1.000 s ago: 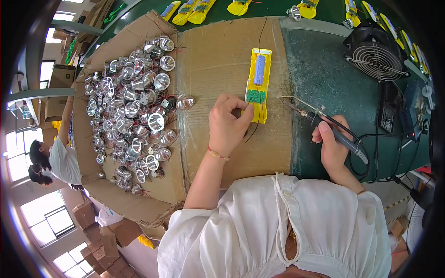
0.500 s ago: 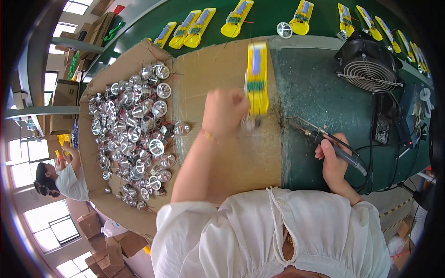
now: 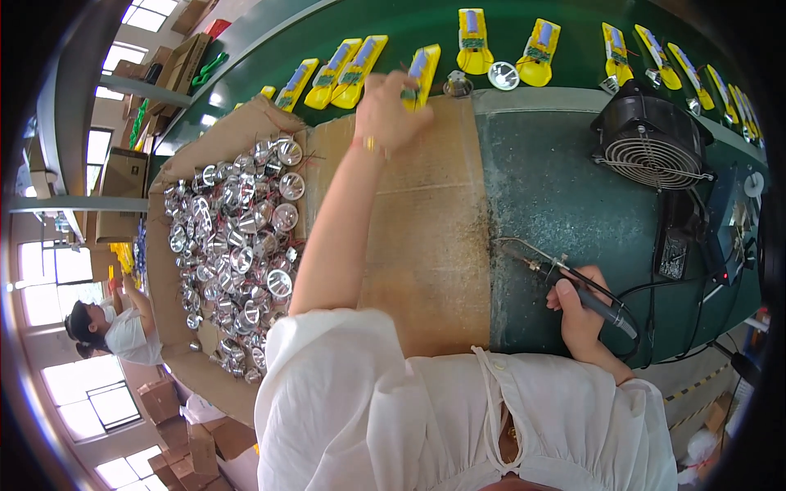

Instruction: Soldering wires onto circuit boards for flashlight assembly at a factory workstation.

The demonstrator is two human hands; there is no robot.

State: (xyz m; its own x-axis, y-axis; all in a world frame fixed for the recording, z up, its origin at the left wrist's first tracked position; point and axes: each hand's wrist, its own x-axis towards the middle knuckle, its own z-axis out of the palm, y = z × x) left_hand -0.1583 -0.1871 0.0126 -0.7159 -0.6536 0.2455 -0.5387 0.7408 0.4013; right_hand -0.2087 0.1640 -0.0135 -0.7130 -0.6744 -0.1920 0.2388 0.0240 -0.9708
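Observation:
At the far edge of the cardboard mat (image 3: 426, 270), my left hand (image 3: 391, 110) is closed on a yellow flashlight housing (image 3: 423, 72) that carries a blue cell and a green circuit board. Its fingertips are somewhat blurred. Low over the green bench at the right, my right hand (image 3: 580, 311) grips a soldering iron (image 3: 585, 301) with a thin metal wire guide on it; the tip points left toward the mat's edge. Just right of my left hand, a silver reflector (image 3: 457, 83) lies below another yellow housing (image 3: 473, 41).
Many loose silver reflectors (image 3: 237, 245) with wires fill a cardboard tray (image 3: 176, 327) at the left. More yellow housings (image 3: 540, 53) line the far green surface. A black fan (image 3: 655, 139) stands at the right, near cables. A co-worker (image 3: 119, 323) is at the far left.
My left hand has left the housing on the mat and reached far to another one, which has come slightly nearer. The earlier housing now lies in the far row. The soldering iron stays in my right hand.

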